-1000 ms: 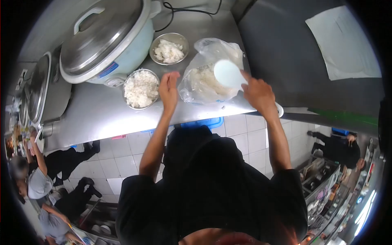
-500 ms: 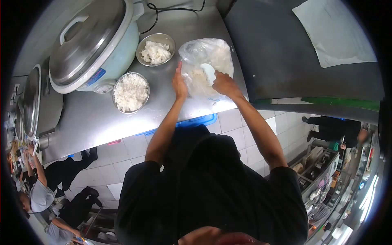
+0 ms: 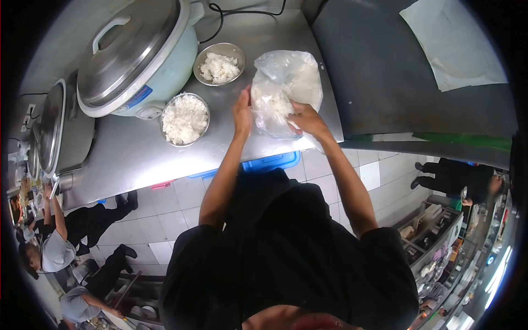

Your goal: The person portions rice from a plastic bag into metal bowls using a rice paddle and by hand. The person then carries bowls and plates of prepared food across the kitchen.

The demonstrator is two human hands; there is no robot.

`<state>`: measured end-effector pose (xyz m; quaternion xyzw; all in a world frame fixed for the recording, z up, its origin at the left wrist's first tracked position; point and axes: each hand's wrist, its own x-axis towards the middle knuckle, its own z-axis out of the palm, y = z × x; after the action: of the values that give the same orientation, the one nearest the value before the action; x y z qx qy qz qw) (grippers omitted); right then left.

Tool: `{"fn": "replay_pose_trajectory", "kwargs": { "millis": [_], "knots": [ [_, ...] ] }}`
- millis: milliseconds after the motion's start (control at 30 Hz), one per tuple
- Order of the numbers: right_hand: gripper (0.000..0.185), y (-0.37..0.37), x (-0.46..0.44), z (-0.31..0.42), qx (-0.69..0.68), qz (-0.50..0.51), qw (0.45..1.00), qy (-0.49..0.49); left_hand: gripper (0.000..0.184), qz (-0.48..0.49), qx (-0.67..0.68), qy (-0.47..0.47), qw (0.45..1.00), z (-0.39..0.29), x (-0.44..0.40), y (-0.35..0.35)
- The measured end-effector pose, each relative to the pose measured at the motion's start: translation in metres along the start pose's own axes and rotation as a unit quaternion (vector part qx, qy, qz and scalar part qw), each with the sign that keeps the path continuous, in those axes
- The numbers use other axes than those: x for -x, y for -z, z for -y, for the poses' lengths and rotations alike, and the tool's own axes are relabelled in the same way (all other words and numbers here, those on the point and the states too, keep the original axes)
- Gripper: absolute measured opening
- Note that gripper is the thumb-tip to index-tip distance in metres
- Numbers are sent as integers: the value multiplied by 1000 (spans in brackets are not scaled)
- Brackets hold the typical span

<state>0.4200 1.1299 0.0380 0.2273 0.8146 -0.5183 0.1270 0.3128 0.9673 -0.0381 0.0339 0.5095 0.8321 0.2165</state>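
Observation:
A clear plastic bag (image 3: 305, 69) holding white rice (image 3: 270, 105) lies on the steel counter in front of me. My left hand (image 3: 242, 114) rests along the bag's left side, fingers stretched out. On the other side, my right hand (image 3: 309, 120) reaches its fingers to the plastic near the rice. A pale, blurred piece of the white rice paddle (image 3: 315, 142) shows below that hand, which appears to keep hold of it; the rest is hidden. Left of the bag stand two metal bowls of rice, a farther bowl (image 3: 241, 55) and a nearer bowl (image 3: 208, 122).
A large lidded rice cooker (image 3: 170, 74) stands at the back left, its black cord (image 3: 242, 12) behind. Another lidded pot (image 3: 77, 129) is farther left. A dark panel (image 3: 374, 66) borders the counter's right. People in dark trousers work at lower left and far right.
My right hand has turned, and the white paddle has swung from over the rice to below the hand. The fingers now touch the bag. My left hand stays beside it.

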Motion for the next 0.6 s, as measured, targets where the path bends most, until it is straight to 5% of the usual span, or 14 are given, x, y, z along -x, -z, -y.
{"fn": "replay_pose_trajectory", "kwargs": {
  "millis": [67,200,300,467,533,600],
  "knots": [
    [50,10,6,3,-131,80,988,-14,46,-15,-52,-4,999,6,2,-4],
    [42,0,19,2,-222,43,974,19,39,-51,-106,10,993,7,9,-10],
    [45,2,26,-2,-175,12,984,5,35,-54,-189,-98,976,3,6,0],
    [51,2,25,-16,-152,-9,988,-15,25,-47,-86,0,995,-28,12,-9],
    [52,-1,25,-16,-131,-5,991,-13,19,40,-305,-97,947,-18,11,-14],
    [54,-5,24,-12,-151,5,988,-12,18,45,-220,-66,972,-17,5,-10]
  ]
}}
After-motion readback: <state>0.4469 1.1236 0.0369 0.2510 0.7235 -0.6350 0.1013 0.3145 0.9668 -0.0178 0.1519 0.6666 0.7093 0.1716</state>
